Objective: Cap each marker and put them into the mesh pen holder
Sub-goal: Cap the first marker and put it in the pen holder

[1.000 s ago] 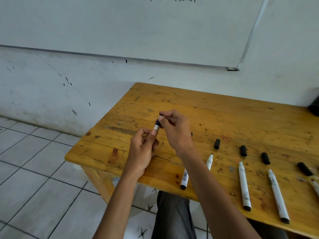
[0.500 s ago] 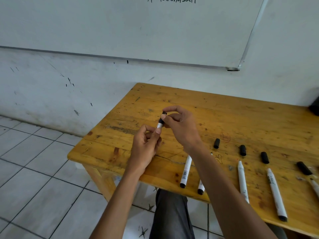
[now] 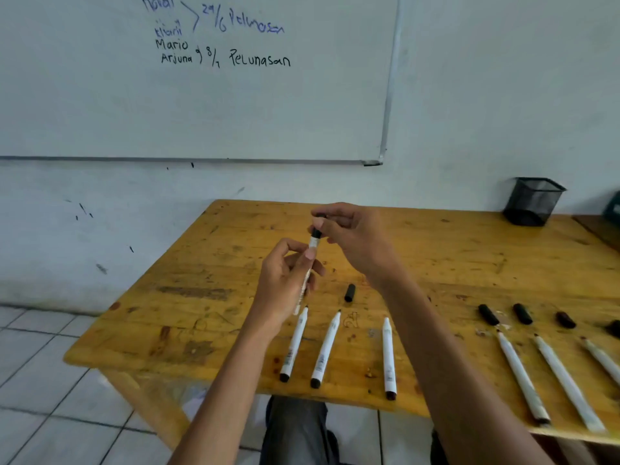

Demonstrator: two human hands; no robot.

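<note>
Since a second ago our view has been lifting, so the mesh pen holder is now showing at the far right of the desk and the whiteboard writing is coming into sight, while the marker is staying raised between our hands. We are gripping its white barrel in the left hand, fingers curled round it and thumb pressing near the top, and the right hand is pinching the black cap at the marker's upper end, where cap and barrel are meeting. To finish this well, we judge that we should be keeping cap and barrel in one line, pushing straight along the axis until it seats fully, and holding the barrel firm so it is not sliding through the left fingers. Three uncapped markers are lying on the near desk below our hands, with one loose cap just beyond them; three more markers and their caps are lying to the right. The holder is standing well apart from all of them, so a long reach is waiting. On the whiteboard we are reading "Mario", "Arjuna" and "Pelunasan"; the fainter blue lines and the print on the barrels are too small to read.
</note>
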